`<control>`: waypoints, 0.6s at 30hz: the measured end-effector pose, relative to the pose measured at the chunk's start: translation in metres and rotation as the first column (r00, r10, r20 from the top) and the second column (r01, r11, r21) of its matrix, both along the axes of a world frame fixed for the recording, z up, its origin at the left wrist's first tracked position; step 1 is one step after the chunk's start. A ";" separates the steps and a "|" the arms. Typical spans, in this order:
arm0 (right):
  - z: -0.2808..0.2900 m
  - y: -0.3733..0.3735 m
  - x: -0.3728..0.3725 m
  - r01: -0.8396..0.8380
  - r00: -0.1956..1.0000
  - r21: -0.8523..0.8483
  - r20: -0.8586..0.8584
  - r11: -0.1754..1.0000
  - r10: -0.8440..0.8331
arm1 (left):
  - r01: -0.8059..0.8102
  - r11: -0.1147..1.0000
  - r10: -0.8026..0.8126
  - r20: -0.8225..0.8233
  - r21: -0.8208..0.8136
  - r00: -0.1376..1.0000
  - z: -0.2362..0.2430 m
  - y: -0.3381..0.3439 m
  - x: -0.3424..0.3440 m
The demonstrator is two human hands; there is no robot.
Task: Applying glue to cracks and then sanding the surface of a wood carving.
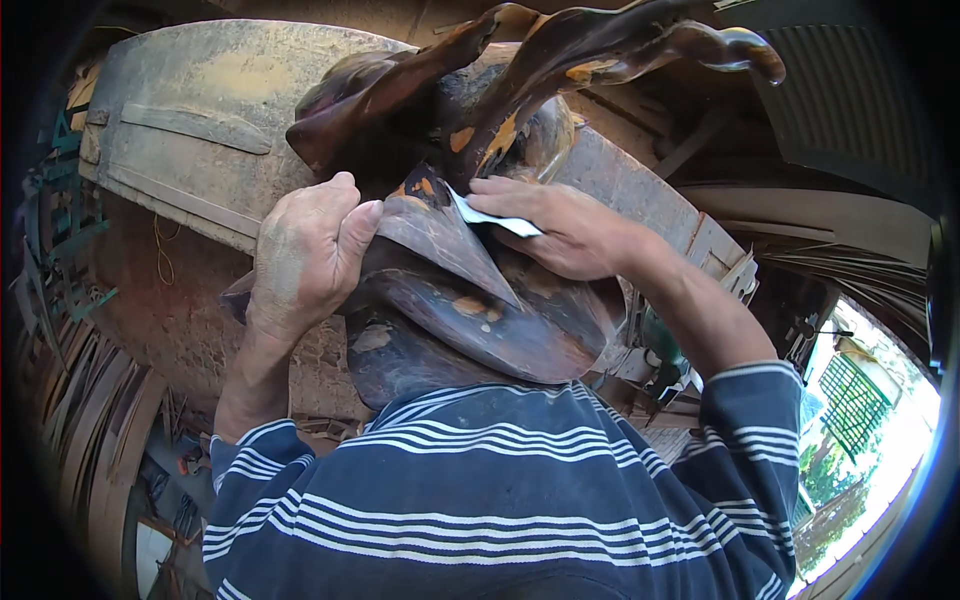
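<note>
So your dark carved wood sculpture [450, 300] sits right in front of your chest, long axis running away from you toward the twisted arms [540, 60] at its far end. The white sheet [497, 217] is at the sculpture's middle, just right of its pointed ridge [440, 235]. Your right hand [560, 225] is nearer, holding that sheet under nearly straight fingers, forearm angling in from the sculpture's right. Your left hand [310, 250] is curled at the sculpture's left side, thumb up; can't tell if it's gripping.
</note>
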State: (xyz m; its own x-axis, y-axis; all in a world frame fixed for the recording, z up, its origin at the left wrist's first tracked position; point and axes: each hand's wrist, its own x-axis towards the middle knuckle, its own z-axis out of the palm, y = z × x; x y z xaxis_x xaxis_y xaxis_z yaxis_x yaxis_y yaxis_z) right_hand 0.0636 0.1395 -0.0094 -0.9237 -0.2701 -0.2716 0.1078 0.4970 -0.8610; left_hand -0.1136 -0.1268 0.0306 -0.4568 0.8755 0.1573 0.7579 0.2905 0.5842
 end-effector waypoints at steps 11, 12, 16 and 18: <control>0.090 -0.006 0.031 -0.236 0.972 0.320 0.079 0.918 0.222 | 0.150 0.977 -0.144 0.046 -0.153 0.988 0.003 -0.003 -0.007; 0.077 -0.010 0.014 -0.217 0.976 0.317 0.079 0.923 0.203 | 0.169 0.973 -0.164 0.046 -0.156 0.985 0.000 -0.003 -0.008; 0.038 -0.006 -0.014 -0.414 0.886 0.339 -0.060 0.845 0.459 | 0.181 0.956 -0.156 0.119 -0.232 0.981 0.006 -0.005 -0.010; 0.038 -0.002 -0.007 -0.385 0.883 0.302 -0.155 0.872 0.444 | 0.192 0.939 -0.142 0.187 -0.285 0.972 0.004 -0.005 -0.009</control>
State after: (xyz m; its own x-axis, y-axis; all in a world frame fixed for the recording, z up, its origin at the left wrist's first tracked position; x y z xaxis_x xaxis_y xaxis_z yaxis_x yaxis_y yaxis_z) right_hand 0.0562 0.1374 0.0290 -0.7845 -0.5891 -0.1939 -0.3280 0.6594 -0.6765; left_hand -0.1222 -0.1313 0.0346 -0.2970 0.9363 -0.1875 0.7136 0.3481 0.6079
